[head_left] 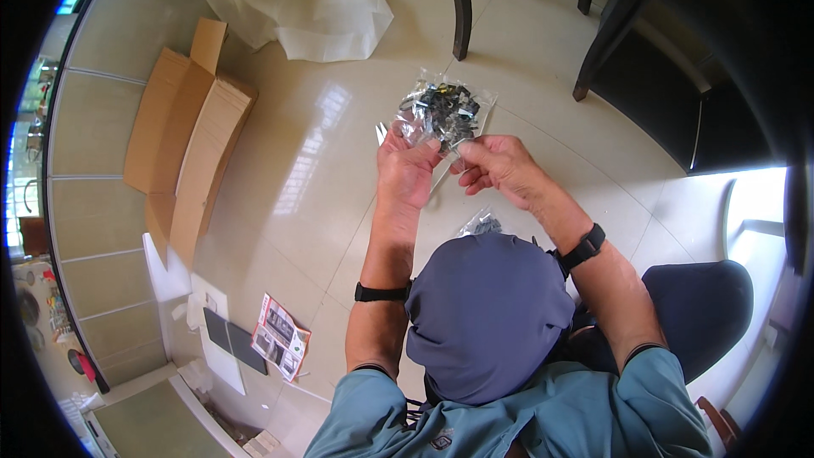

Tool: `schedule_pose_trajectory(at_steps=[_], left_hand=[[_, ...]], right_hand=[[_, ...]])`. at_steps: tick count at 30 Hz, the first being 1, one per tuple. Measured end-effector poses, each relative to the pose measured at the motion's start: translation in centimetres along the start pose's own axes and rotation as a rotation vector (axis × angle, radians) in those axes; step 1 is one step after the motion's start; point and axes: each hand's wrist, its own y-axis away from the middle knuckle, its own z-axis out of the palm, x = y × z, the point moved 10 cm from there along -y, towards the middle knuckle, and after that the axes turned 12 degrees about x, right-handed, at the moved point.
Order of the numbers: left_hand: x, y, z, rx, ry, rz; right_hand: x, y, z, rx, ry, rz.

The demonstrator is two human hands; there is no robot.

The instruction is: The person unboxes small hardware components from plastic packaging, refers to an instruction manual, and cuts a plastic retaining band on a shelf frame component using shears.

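Note:
A clear plastic bag [447, 110] full of small dark and metallic hardware pieces is held out in front of me. My left hand [407, 171] grips its lower left edge, thumb on top. At the lower right edge, my right hand [500, 168] pinches the plastic between thumb and fingers, with the other fingers curled. Two pale pointed tips [381, 132] stick out just left of my left hand; what they belong to is hidden. Closer to me, another clear bag [482, 222] with grey pieces is partly covered by the cap in the foreground.
An opened cardboard box [191, 140] leans by the cabinets on the left. White foam wrap [309, 17] lies on the tiled floor beyond. A printed leaflet [281, 336] and a dark panel [234, 339] lie at lower left. Dark furniture legs [459, 4] stand at the far side.

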Motion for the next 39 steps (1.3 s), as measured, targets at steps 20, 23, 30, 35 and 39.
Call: schedule_pose_trajectory(at_steps=[20, 23, 30, 35, 39], left_hand=[[1.5, 1.3, -2.8, 0.358, -0.764, 0.28], [0.9, 0.9, -2.6, 0.264, -0.694, 0.14], [2.9, 1.1, -1.6, 0.107, -0.676, 0.226], [3.6, 1.2, -0.7, 0.099, -0.726, 0.267], [3.7, 1.7, 0.1, 0.099, -0.751, 0.232]], right_hand=[[-1.7, -0.3, -2.8, 0.225, 0.101, -0.146], [-1.6, -0.3, -2.5, 0.124, 0.043, -0.114], [-4.9, 0.5, -2.1, 0.076, 0.033, -0.227], [-5.7, 0.3, -2.3, 0.187, 0.256, -0.451], [-6.2, 0.8, -3.2, 0.313, 0.319, -0.482]])
